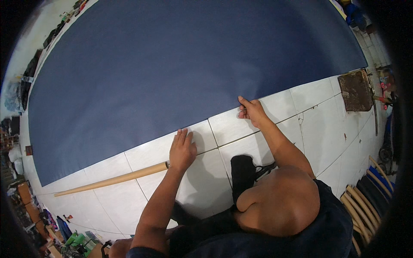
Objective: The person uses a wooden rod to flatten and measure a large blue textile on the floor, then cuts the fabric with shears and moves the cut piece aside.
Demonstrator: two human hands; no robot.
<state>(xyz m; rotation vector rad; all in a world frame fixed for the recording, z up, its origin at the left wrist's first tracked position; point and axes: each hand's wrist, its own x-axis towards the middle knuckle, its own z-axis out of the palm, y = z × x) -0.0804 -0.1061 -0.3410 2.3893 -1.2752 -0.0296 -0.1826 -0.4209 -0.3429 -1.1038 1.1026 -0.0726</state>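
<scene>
Bent bare leg [284,202] of a person in dark clothing rises at the near right. Beyond it, a huge dark blue sheet [185,64] lies spread over the far side, its near edge slanting from near left to far right. White tiled floor [320,133] borders that edge. On the tiles, a long brown tube [112,179] lies at near left and a rusty square panel [356,90] at far right. The person's left hand [183,152] is flat, fingers extended to the sheet's edge, grasping nothing. Their right hand [254,112] is half curled, thumb at the edge; whether it pinches the sheet cannot be told.
</scene>
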